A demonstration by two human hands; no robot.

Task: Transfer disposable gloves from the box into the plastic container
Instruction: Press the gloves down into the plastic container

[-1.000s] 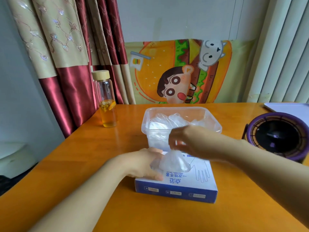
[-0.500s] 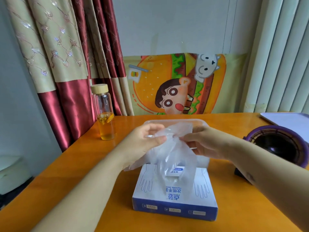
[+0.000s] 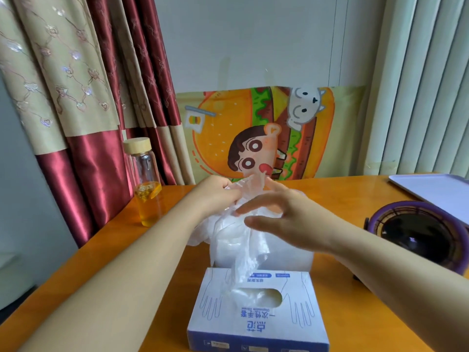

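Your L hand [image 3: 215, 193] is pinching the clear glove [image 3: 248, 250] up over the plastic container [image 3: 297, 260], w/ its tail hanging down twd the box [image 3: 256, 323] opening. Your R hand [image 3: 286, 219] is hovering beside the glove, fingers spread, gripping nothing.

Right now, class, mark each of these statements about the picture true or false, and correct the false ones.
1. The left hand grips a clear glove. True.
2. The right hand is curled round the glove box. False: its fingers are stretched out above the container, and the glove box lies nearer the camera, untouched.
3. A bottle with its lid on stands on the table, left of both hands. True.
4. The glove box is sealed shut. False: its slot is open and clear plastic shows in it.
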